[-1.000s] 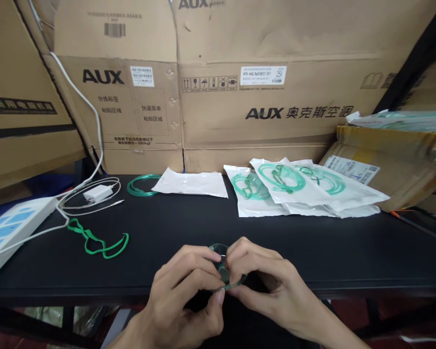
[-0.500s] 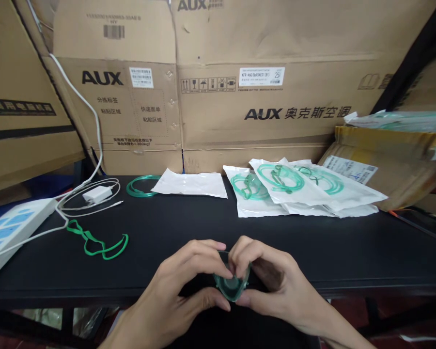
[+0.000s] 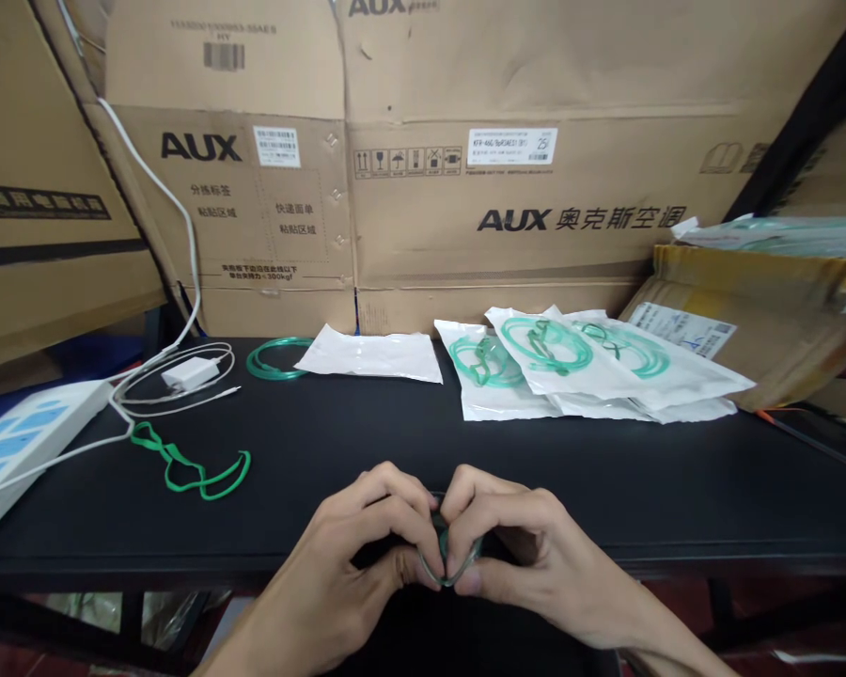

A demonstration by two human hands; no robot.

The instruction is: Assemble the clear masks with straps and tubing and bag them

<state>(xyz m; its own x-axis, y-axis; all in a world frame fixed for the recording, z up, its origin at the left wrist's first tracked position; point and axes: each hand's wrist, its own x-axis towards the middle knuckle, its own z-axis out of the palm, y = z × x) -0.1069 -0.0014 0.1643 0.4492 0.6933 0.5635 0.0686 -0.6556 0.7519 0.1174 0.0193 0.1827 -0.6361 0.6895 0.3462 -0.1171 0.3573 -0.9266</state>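
Observation:
A small clear green plastic mask (image 3: 443, 545) is held between both hands over the table's front edge; its lower rim shows and the fingers cover much of the rest. My left hand (image 3: 373, 545) grips its left side, thumb below and fingers bent over the rim. On the right side, my right hand (image 3: 511, 541) pinches it the same way, with fingertips inside. A green elastic strap (image 3: 201, 480) lies on the black table (image 3: 338, 442) to the left of my left hand.
Coiled green tubing (image 3: 272, 359) and a white packet (image 3: 373, 355) lie at the back. Right of them are several white pouches (image 3: 550, 353) with green tubing. A power strip (image 3: 28, 437), white charger (image 3: 190, 373) and cables are at left; a cardboard box (image 3: 754, 315) stands at right.
The fingertips of both hands have moved down into the plastic piece and closer together, hiding more of it. The rest only shifts slightly with the camera.

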